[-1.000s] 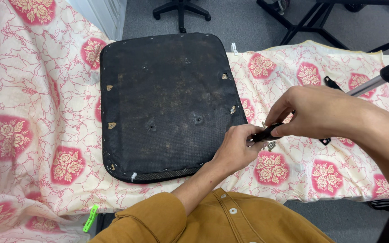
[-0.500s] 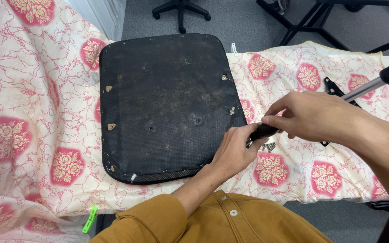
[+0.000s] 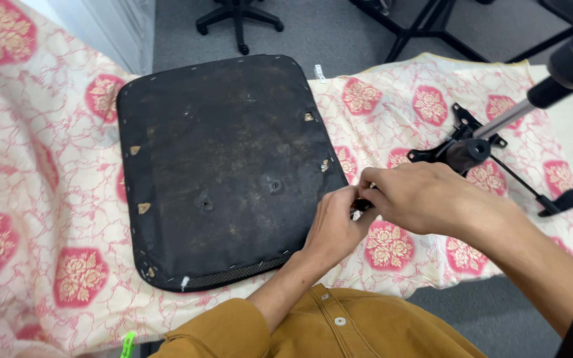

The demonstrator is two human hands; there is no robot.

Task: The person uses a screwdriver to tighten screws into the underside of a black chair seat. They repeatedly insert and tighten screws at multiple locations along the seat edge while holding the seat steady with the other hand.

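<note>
Mustard-yellow sleeve [image 3: 313, 328] fills the near edge of the view, and from it the left hand [image 3: 331, 225] reaches up and away to the right edge of the black seat pan [image 3: 223, 169]. Its fingers are curled narrow around a small dark object [image 3: 362, 205], too hidden to identify, pinched just off the pan's right rim. The right hand [image 3: 426, 199] comes in from the right, bare-armed, and closes its fingertips on the same object, so both hands meet at one spot, touching each other. The right hand lies slightly farther out; the left is nearer the body and nearer the pan.

The seat pan lies upside down and flat on the pink floral cloth [image 3: 41, 219], directly left of the hands, its long axis running away from the person. Small tan tabs and two dimples mark its underside.

Just beyond the right hand, partly behind its knuckles, rests the black chair mechanism [image 3: 462, 149] with its lever [image 3: 552, 199] stretching out to the right. A metal rod with a black grip [image 3: 558, 73] angles up toward the far right corner. Farther off, on the grey floor, stands a chair base [image 3: 237, 16].
</note>
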